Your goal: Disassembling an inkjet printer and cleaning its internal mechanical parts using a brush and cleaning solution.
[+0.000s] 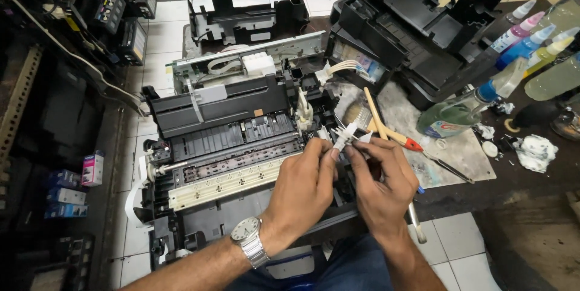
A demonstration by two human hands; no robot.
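My left hand point(302, 185) and right hand point(377, 182) meet over the front right corner of the opened printer point(223, 146), the fingers of both pinching a small white plastic part point(346, 136) between them — left thumb and forefinger at its lower end, right fingertips just beside. The printer's cover is already off, its rollers and carriage rail laid bare, and a second black housing point(411, 31) sits stripped behind it. I judge the teardown done and the small part's fitting still in hand. On the counter point(519, 182) to my right lie a brush point(377, 116), a screwdriver point(423, 149) and ink bottles point(525, 40) — untouched.
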